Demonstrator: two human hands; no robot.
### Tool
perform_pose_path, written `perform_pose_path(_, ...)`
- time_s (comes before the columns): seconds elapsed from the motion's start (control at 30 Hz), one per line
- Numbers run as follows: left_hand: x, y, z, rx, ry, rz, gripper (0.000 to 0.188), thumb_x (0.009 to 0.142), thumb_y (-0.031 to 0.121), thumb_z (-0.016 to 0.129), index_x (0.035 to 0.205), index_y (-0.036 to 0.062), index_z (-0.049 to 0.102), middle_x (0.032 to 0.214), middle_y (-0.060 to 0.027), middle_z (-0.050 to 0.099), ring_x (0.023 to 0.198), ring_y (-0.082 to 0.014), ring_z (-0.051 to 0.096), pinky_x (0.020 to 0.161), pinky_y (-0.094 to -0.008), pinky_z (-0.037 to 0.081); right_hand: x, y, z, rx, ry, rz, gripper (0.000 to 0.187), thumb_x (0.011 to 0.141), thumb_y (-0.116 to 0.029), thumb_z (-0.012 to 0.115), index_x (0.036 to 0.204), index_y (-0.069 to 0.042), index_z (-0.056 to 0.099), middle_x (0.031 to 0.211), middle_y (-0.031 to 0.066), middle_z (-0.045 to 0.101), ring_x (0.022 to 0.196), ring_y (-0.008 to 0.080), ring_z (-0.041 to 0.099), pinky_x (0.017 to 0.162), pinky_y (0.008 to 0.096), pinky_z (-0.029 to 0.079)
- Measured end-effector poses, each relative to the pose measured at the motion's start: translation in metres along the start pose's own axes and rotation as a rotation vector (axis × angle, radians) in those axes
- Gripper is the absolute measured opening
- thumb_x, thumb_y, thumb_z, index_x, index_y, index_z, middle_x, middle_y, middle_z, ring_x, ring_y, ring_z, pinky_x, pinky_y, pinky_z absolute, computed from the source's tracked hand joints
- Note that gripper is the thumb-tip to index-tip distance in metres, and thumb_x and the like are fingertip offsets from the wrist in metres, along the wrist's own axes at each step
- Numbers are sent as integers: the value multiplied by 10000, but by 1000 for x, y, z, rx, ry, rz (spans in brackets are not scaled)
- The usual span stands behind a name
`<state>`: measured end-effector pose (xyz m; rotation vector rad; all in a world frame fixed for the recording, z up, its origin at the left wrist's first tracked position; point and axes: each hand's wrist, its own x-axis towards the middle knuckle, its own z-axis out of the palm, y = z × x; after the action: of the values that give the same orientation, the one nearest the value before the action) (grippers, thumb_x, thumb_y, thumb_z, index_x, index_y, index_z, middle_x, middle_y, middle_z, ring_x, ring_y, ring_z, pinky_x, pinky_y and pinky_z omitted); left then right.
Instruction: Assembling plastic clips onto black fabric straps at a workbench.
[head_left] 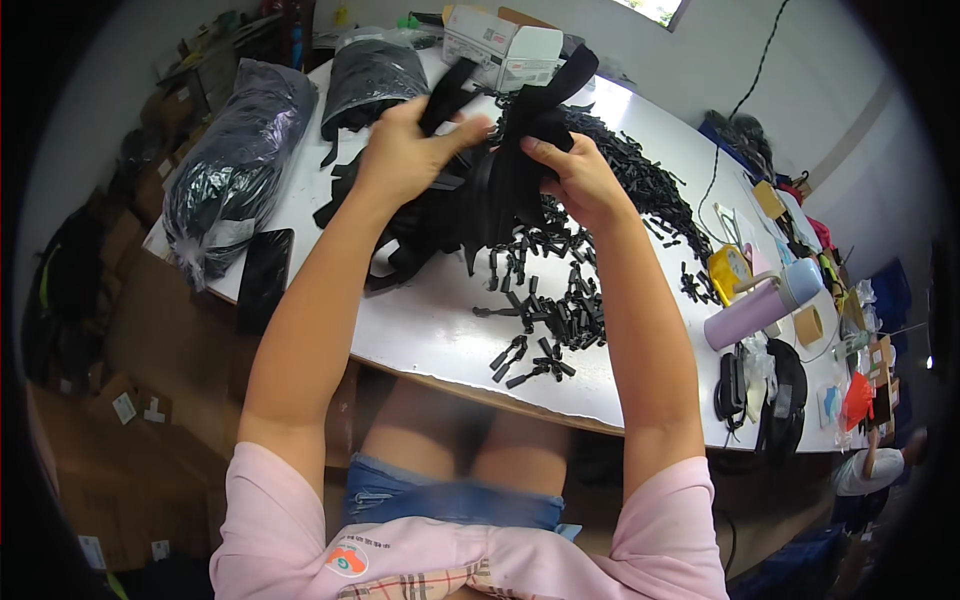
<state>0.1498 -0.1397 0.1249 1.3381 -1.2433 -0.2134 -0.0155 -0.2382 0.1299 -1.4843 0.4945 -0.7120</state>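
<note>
My left hand (400,155) is raised over the table with its fingers closed on a black fabric strip (449,96), a little blurred. Just to the right, my right hand (580,175) grips a bundle of black fabric strips (515,170) that hangs down and fans out at the top. Below the hands lies a loose heap of similar black strips (405,245). Many small black plastic pieces with short cord-like ends (575,315) are scattered nearer the table's front edge. A larger pile of such small black pieces (640,170) spreads behind my right hand.
On the left lie a stuffed clear plastic bag (240,160), an open bag (375,75) and a black phone-like slab (265,270). A white carton (500,50) stands at the back. To the right are a purple bottle (755,312), a yellow tape roll (730,272) and a black pouch (785,395).
</note>
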Motion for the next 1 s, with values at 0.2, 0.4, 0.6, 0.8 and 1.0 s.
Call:
perform_pose_path(0.2,-10,8,49,-366,-454,-164,474,569,204,752,941,-4,545,810,-68,587,703,-142,558,647,-244,453,-19,7,-1,194,-17,-132,160,758,-136,588,844,-1,570,790,49,578,685,113,552,594,247,476)
perform_pose_path(0.4,-24,6,57,-585,-574,-540,331,605,42,673,909,-14,554,777,-82,589,667,-151,576,614,-262,479,-40,15,-14,143,1,-138,165,701,-61,623,843,0,567,795,47,578,690,111,549,637,250,468)
perform_pose_path(0.6,-31,10,61,-560,-448,-580,406,613,28,656,971,-51,483,839,-114,568,707,-172,576,653,-282,478,-64,21,-34,289,139,-164,159,764,-95,566,897,-10,552,789,69,582,691,111,559,566,226,472)
perform_pose_path(0.8,-40,17,62,-693,-488,-578,422,622,0,634,993,-71,446,861,-128,559,724,-187,579,667,-288,483,-62,19,-34,277,362,-361,85,782,-136,546,791,-52,545,706,35,569,595,106,546,464,226,467)
perform_pose_path(1.0,-44,15,59,-695,-367,-611,332,658,6,594,953,-77,466,770,-136,585,677,-195,586,669,-287,486,-108,-37,-68,-56,947,-843,117,764,-60,493,660,-8,510,577,51,546,474,108,538,408,224,458)
